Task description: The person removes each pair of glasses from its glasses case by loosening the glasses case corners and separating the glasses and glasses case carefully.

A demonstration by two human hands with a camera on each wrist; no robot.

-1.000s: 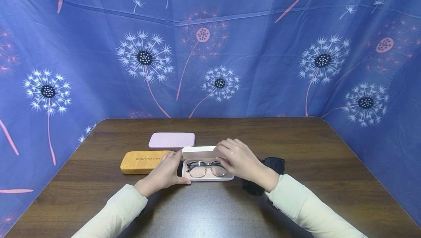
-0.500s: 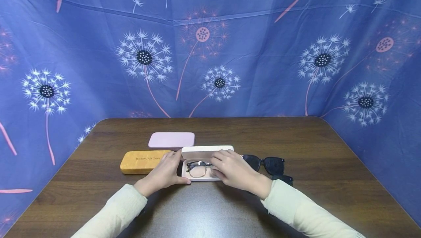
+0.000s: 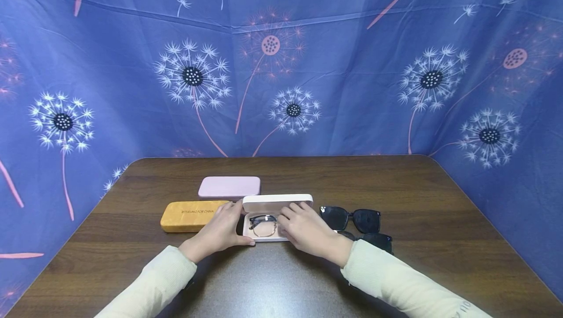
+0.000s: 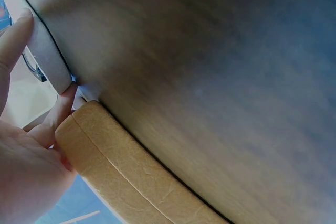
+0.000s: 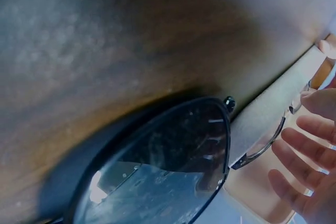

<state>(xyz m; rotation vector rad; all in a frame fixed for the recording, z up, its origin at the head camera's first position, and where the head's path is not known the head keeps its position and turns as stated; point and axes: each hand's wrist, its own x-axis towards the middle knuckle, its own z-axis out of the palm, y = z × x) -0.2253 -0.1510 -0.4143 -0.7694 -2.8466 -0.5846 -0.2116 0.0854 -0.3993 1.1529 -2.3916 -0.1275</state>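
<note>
An open white glasses case (image 3: 278, 200) lies mid-table, lid raised at the back. Inside are eyeglasses (image 3: 264, 226) with dark upper rims; their right lens is behind my right hand. My left hand (image 3: 221, 228) holds the case's left end, thumb at the front wall and fingers toward the back. In the left wrist view that thumb (image 4: 20, 27) lies against the case's pale wall. My right hand (image 3: 308, 228) reaches in over the eyeglasses. The right wrist view shows its fingers (image 5: 304, 148) spread loosely above the case's interior, thumb close to the glasses' bridge.
A yellow case (image 3: 189, 216) with lettering lies against my left hand's back side. Behind it is a pink case (image 3: 229, 187). Two pairs of dark sunglasses, the rear sunglasses (image 3: 367, 220) and the front sunglasses (image 3: 379, 241), lie right of the white case. A patterned blue cloth (image 3: 352, 64) hangs behind.
My right hand has moved left from the lid's right end to over the eyeglasses' right lens, uncovering the lid corner and more of the sunglasses. The left hand keeps its hold.
</note>
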